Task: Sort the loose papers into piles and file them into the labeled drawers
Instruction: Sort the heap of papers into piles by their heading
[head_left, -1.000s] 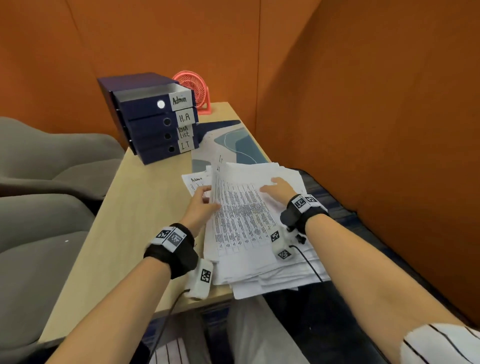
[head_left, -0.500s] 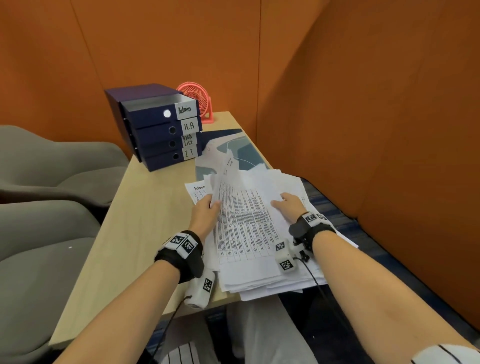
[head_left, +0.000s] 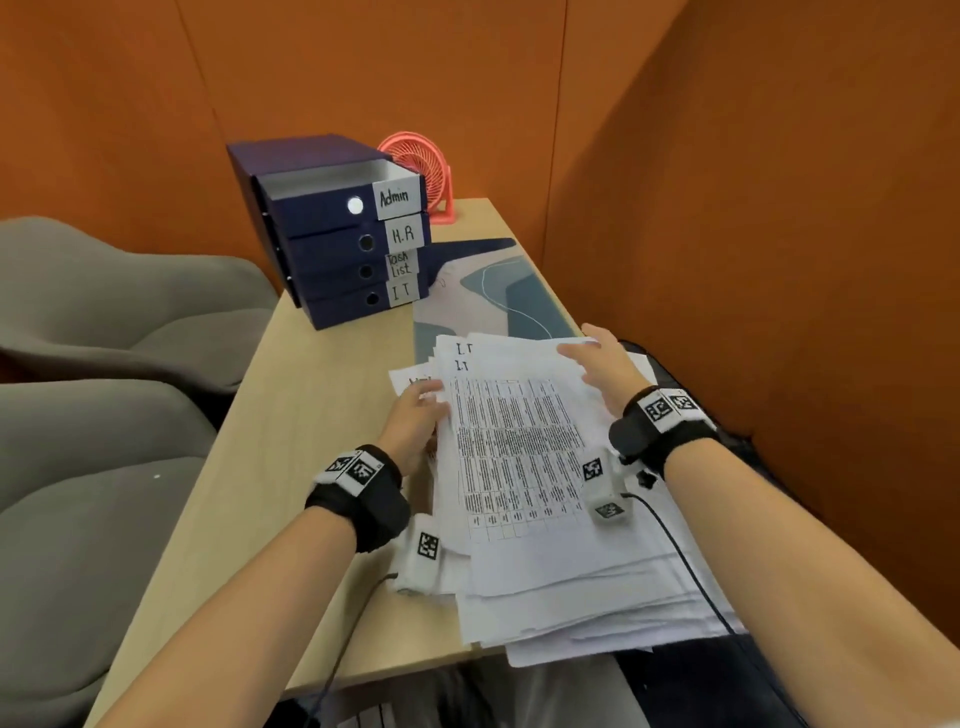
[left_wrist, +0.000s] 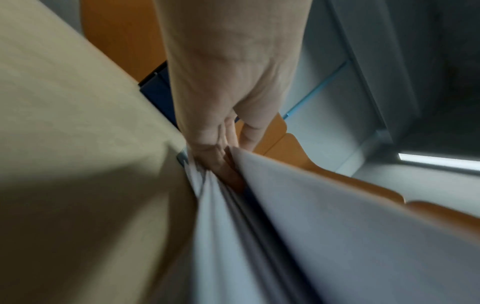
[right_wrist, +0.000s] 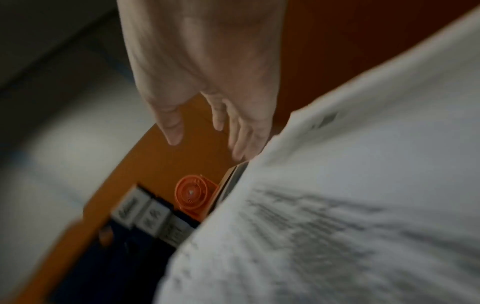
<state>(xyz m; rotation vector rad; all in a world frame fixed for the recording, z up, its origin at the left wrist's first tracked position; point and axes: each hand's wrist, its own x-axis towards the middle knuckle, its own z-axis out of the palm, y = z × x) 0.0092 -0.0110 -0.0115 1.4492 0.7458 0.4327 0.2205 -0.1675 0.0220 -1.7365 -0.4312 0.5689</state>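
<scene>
A thick, uneven stack of printed papers (head_left: 519, 467) lies at the desk's near right, and its top sheets have "I.T" handwritten at the far edge. My left hand (head_left: 415, 421) is at the stack's left edge. In the left wrist view its fingers (left_wrist: 223, 156) are tucked between sheets, gripping the upper ones (left_wrist: 337, 226). My right hand (head_left: 597, 364) is open with fingers spread over the stack's far right corner. The dark blue drawer unit (head_left: 332, 249) stands at the far left of the desk. Its top "Admin" drawer (head_left: 322, 202) is pulled out, and the H.R, Task List and I T drawers are closed.
A small pink fan (head_left: 421, 166) stands behind the drawers. A patterned desk mat (head_left: 493, 291) lies beyond the papers. Bare desk (head_left: 291, 441) stretches left of the stack. Grey chairs (head_left: 104, 338) sit to the left, and an orange partition (head_left: 753, 260) closes the right side.
My right hand lifted off the middle of the stack and moved to its far right corner. The sheets my left hand held raised now lie flatter.
</scene>
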